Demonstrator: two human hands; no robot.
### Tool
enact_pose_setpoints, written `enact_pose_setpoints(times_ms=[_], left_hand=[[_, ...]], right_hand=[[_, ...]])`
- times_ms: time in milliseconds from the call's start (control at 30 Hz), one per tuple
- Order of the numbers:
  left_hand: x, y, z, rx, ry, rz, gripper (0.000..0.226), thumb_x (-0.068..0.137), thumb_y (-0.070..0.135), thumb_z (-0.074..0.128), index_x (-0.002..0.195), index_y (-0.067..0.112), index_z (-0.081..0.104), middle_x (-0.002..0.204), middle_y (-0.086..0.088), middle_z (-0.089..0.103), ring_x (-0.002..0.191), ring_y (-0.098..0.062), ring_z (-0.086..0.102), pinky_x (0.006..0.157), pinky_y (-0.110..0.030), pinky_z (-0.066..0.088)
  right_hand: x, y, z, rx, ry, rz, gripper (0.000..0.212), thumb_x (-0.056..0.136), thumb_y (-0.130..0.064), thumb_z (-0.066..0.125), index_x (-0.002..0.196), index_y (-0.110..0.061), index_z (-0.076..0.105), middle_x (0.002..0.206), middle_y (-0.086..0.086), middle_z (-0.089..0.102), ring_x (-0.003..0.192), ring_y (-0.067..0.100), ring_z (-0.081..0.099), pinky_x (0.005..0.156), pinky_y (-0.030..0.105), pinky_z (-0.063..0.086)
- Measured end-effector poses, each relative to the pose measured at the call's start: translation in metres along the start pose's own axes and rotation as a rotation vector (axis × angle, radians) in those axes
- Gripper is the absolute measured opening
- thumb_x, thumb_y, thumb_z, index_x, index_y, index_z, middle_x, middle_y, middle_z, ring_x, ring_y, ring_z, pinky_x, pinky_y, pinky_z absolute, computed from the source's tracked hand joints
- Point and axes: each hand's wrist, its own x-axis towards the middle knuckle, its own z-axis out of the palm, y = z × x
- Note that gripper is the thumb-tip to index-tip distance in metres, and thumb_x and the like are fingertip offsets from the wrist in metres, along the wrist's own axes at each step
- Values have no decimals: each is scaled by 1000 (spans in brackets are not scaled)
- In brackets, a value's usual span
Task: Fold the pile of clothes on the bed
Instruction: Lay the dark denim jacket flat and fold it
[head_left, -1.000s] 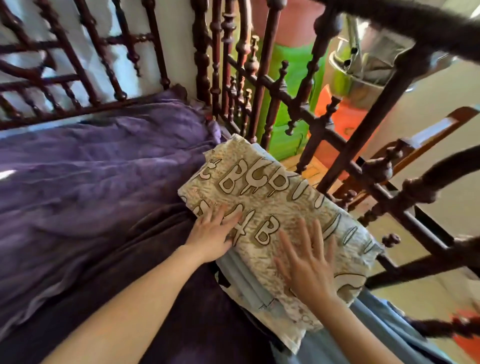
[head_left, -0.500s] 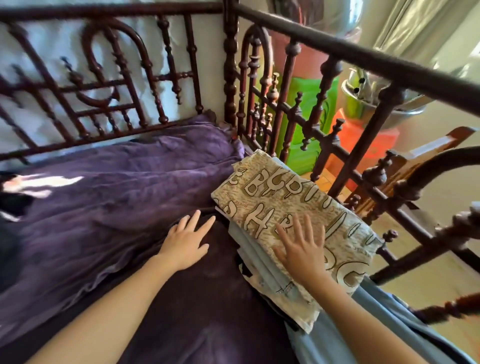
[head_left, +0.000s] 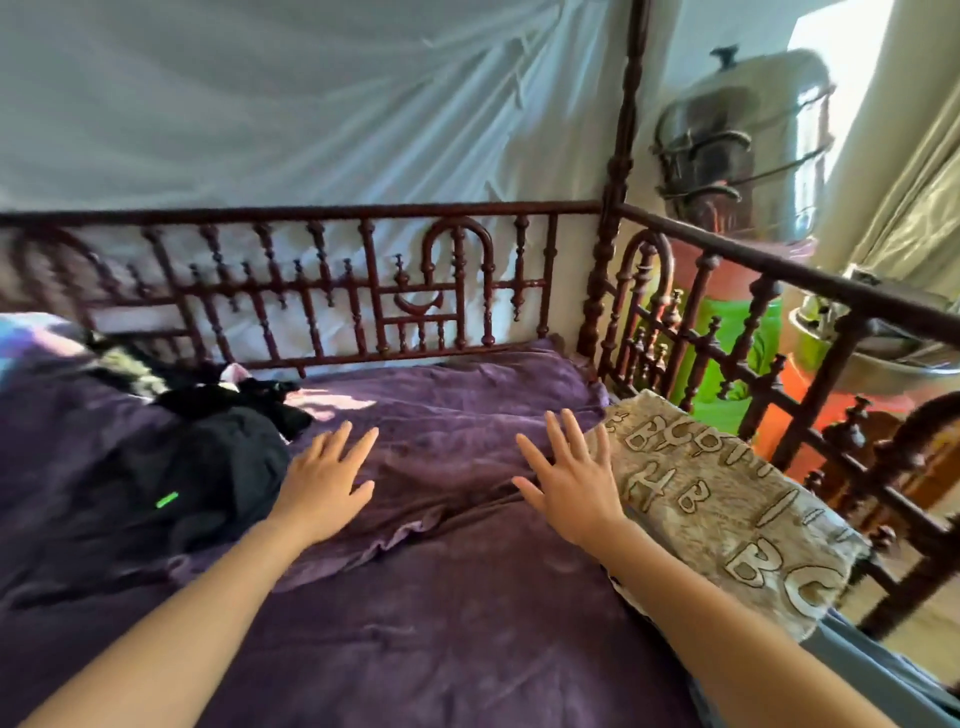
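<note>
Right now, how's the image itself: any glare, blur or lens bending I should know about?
Head view: the wide lens bows the wooden bed rail; head view, the daylight behind the steel pot is blown out and the pot looks smeared; head view, a sun patch lies on the purple blanket, the black clothes sink into shadow, and the left hand and right hand look fairly sharp.

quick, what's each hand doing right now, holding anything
Left hand: open, fingers spread over the purple blanket, holding nothing.
Right hand: open, fingers spread, beside the folded lettered cloth, holding nothing.
</note>
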Motion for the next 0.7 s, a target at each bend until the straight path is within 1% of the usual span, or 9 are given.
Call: enact_pose_setpoints(times_ms=[133,233,267,333,400,467,600,667,700], left_hand=[[-73,-73,-28,24,84,-66,63,98,44,32,150,29,-2,158,-1,-1,144,-24,5,113,-35,19],[-125,-128,-52,11,183,-132,58,97,42,37,149,24,17,157,-2,10,143,-23,11,111,-34,22],[-141,-145,-60,2,229,-146,55,96,41,41,146,22,28,156,-4,17,142,-24,16,110,-36,24],[-172,-177,-75,-35,289,-172,46,93,34,51,135,16,48,149,-9,33,137,-29,27,107,-41,30],[-199,-206,-80,-25,352,-166,38,88,32,56,118,10,64,134,-15,52,124,-37,46,93,-50,44],[-221,-235,-85,15,324,-204,42,82,37,49,102,8,71,118,-17,63,107,-41,59,76,-53,52],[-248,-270,-101,0,355,-329,44,93,37,47,132,16,53,146,-7,39,136,-30,31,106,-43,31],[-256,-283,-100,-20,399,-375,43,92,33,52,131,13,54,144,-9,41,136,-31,31,105,-42,31],[-260,-287,-100,-22,422,-391,45,90,35,51,127,11,57,141,-12,46,133,-34,35,103,-44,34]], right_hand=[[-18,-80,-39,-19,47,-121,55,79,-50,31,108,-25,71,116,14,66,112,33,60,83,61,45],[-30,-148,-61,-29,79,-225,48,74,-50,46,105,-25,73,116,14,66,112,33,60,83,59,47],[-34,-170,-70,-11,95,-240,48,76,-49,49,112,-26,70,123,16,61,119,35,54,88,61,44],[-37,-214,-82,14,179,-282,50,94,-45,39,141,-28,40,152,19,25,142,36,19,108,62,16],[-41,-250,-85,50,170,-358,54,99,-44,30,149,-28,16,157,14,-1,145,31,-6,112,57,-4],[-42,-282,-95,93,324,-397,57,93,-47,47,145,-27,31,154,20,15,144,35,9,110,62,9],[-28,-325,-123,92,352,-499,56,95,-44,44,146,-25,30,155,17,16,144,34,10,111,60,9],[-23,-339,-139,105,406,-486,59,80,-47,67,132,-23,53,142,21,41,135,37,35,103,63,29],[-19,-344,-141,107,396,-503,59,79,-47,68,131,-23,54,142,20,42,134,37,36,103,62,29]])
